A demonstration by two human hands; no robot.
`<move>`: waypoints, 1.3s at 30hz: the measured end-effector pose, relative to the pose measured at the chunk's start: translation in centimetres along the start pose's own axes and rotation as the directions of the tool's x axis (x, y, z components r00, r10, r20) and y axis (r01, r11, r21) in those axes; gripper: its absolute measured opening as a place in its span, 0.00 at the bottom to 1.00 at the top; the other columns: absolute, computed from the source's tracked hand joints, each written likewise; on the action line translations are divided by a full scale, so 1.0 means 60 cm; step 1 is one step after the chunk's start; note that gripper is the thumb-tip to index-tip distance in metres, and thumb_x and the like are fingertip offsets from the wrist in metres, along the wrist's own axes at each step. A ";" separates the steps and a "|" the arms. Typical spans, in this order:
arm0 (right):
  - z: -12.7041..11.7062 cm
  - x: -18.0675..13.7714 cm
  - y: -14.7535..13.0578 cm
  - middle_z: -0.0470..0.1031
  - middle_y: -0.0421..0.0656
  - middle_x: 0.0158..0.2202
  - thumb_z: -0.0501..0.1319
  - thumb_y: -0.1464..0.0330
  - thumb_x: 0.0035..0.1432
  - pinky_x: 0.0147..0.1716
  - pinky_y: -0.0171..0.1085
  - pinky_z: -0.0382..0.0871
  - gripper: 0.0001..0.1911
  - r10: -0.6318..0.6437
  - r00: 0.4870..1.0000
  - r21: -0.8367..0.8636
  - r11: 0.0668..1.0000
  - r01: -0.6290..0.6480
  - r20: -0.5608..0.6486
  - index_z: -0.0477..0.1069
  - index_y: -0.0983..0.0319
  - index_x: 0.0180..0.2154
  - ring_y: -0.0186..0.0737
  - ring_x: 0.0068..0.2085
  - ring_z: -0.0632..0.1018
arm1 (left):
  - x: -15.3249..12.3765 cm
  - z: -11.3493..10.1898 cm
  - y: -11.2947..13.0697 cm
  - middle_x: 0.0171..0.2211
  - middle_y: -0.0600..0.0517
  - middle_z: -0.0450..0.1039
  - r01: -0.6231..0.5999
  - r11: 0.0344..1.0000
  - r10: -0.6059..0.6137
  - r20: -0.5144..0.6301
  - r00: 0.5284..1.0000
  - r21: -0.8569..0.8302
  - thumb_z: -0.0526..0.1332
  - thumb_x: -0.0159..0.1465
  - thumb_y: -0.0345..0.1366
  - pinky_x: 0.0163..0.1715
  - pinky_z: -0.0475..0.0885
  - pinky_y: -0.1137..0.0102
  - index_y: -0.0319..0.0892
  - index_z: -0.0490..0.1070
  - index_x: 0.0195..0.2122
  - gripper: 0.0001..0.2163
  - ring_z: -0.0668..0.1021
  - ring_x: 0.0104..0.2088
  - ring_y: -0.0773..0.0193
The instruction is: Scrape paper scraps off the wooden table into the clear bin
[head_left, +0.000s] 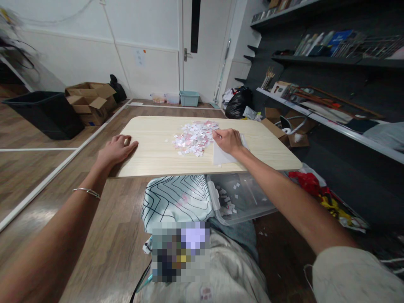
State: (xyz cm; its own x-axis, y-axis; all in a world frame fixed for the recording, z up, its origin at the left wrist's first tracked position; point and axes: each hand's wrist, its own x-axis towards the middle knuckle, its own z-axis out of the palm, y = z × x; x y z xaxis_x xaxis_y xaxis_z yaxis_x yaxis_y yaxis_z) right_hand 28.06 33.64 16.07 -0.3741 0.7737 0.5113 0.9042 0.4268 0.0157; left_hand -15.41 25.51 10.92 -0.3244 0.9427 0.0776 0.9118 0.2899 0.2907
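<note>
A loose pile of small white and pink paper pieces (196,138) lies in the middle of the pale wooden table (151,158). At the pile's right side is my right hand (229,141), its fingers curled closed; anything in them is hidden. Under that hand is a white sheet (222,158), which it partly covers; whether the hand grips the sheet does not show. My left hand (116,149) rests on the table's left edge, thumb stretched out and nothing held. It is well apart from the pile.
A clear plastic box (249,193) with several white pieces sits below the table's front edge, beside a patterned light-blue cloth (178,198). A black bin (46,115) and cardboard boxes (91,101) stand to the left. Loaded shelves (328,61) line the right wall.
</note>
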 end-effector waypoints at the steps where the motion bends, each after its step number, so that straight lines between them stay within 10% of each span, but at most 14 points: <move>1: -0.001 -0.005 0.002 0.87 0.49 0.35 0.54 0.57 0.76 0.34 0.39 0.56 0.25 0.006 1.000 0.002 1.000 -0.006 0.020 0.86 0.60 0.37 0.45 0.36 0.82 | -0.001 -0.001 0.001 0.74 0.37 0.62 0.003 1.000 -0.003 0.006 1.000 -0.002 0.48 0.73 0.63 0.66 0.67 0.39 0.43 0.66 0.71 0.35 0.69 0.70 0.31; 16: -0.030 -0.078 0.030 0.89 0.50 0.37 0.53 0.54 0.75 0.34 0.38 0.60 0.28 0.053 0.963 -0.005 0.999 -0.053 0.263 0.87 0.58 0.36 0.48 0.39 0.85 | -0.001 -0.005 0.007 0.75 0.34 0.61 -0.010 1.000 0.010 0.034 0.999 -0.010 0.47 0.73 0.60 0.69 0.65 0.39 0.39 0.64 0.72 0.36 0.66 0.73 0.32; 39: -0.031 -0.096 0.062 0.87 0.51 0.34 0.53 0.53 0.76 0.34 0.39 0.61 0.30 0.147 0.939 -0.032 0.989 -0.144 0.311 0.84 0.60 0.29 0.47 0.38 0.84 | 0.002 -0.002 0.001 0.74 0.34 0.61 -0.012 1.000 0.012 0.028 1.000 -0.008 0.46 0.72 0.62 0.69 0.65 0.40 0.40 0.65 0.71 0.37 0.66 0.73 0.31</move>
State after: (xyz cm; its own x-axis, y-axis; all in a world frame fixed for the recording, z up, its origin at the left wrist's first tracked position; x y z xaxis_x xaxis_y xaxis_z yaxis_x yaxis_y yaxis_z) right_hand 33.96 29.90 14.79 -0.2821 0.9349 0.2152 0.9549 0.2952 -0.0306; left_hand -15.39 25.61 11.05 -0.3060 0.9505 0.0548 0.9138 0.2770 0.2971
